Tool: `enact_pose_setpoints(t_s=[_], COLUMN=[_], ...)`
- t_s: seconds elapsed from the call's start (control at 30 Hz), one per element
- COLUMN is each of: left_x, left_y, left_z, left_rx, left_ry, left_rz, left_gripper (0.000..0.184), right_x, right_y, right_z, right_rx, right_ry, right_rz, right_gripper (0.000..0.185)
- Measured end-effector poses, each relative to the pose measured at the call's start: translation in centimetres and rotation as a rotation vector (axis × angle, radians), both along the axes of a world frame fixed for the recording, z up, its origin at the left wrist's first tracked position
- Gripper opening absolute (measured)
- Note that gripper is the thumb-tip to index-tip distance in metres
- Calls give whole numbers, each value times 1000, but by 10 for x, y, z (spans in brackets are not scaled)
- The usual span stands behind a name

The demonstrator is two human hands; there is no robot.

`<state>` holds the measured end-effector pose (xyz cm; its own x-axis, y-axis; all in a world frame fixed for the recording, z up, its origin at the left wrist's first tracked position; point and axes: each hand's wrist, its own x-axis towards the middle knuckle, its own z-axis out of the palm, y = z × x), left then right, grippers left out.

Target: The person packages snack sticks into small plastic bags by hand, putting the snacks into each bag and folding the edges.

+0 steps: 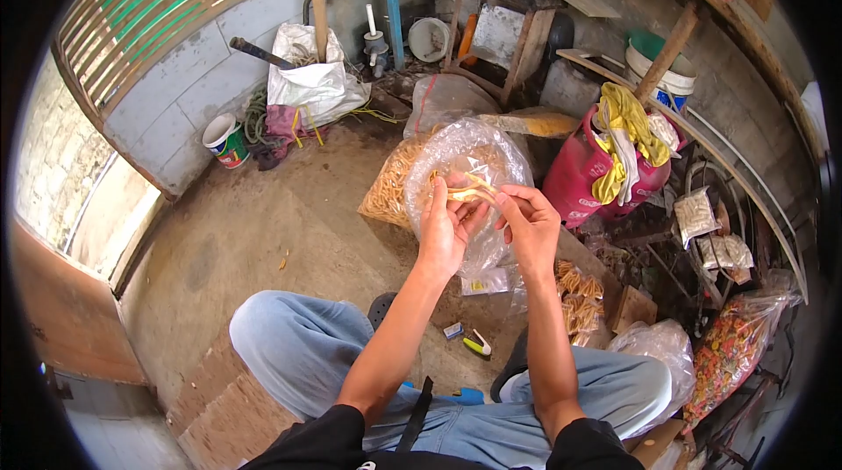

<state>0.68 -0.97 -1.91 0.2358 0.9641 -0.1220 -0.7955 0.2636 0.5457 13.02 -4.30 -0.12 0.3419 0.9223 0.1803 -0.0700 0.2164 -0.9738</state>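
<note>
With left hand (443, 238) and right hand (533, 231), pinches a shiny yellow piece (467, 194) from 2 sides, in front of the clear bag (506, 150). Might pull too hard and rip or snap it. With just fingertips on so thin a thing, might lose 1 side and drop it on the bag or floor (333, 246). Cannot tell how tight to call that pinch.

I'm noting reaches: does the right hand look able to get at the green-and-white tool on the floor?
Probably yes: the green-and-white tool lies on the floor with nothing seen covering it, though the right hand is busy with a yellowish piece.
</note>
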Motion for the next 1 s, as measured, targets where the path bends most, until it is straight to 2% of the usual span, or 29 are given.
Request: enact_pose_setpoints(t_s=[0.17, 0.33, 0.53, 0.7, 0.77, 0.8, 0.87, 1.0], left_x=[1, 1, 7, 1, 1, 1, 1, 11], left_y=[2, 1, 0, 6, 8, 9, 8, 0], left_z=[-3, -6, -4, -10, -12, -12, -13, -8], left_rx=[51, 92, 116, 85, 68, 52, 55, 44], left_ry=[57, 83, 146, -28, -43, -58, -60, -51], left_rz=[-2, -35, 36, 37, 42, 46, 26, 29], left_gripper=[38, 38, 27, 22, 22, 21, 21, 19], right_x=[-6, -9, -10, -11, -7, -8, -9, -14], right_y=[-4, -3, -1, -1, 1, 1, 2, 5], right_z=[8, 8, 3, 7, 2, 0, -3, -10], right_rx=[66, 6, 42, 33, 8, 7, 93, 181], right_ry=[25, -4, -14, -8, -199, -199, -414, -438], right_rz=[32, -33, -67, 6, 62, 62, -57, -149], right_gripper=[14, 16, 17, 18, 22, 22, 22, 19])
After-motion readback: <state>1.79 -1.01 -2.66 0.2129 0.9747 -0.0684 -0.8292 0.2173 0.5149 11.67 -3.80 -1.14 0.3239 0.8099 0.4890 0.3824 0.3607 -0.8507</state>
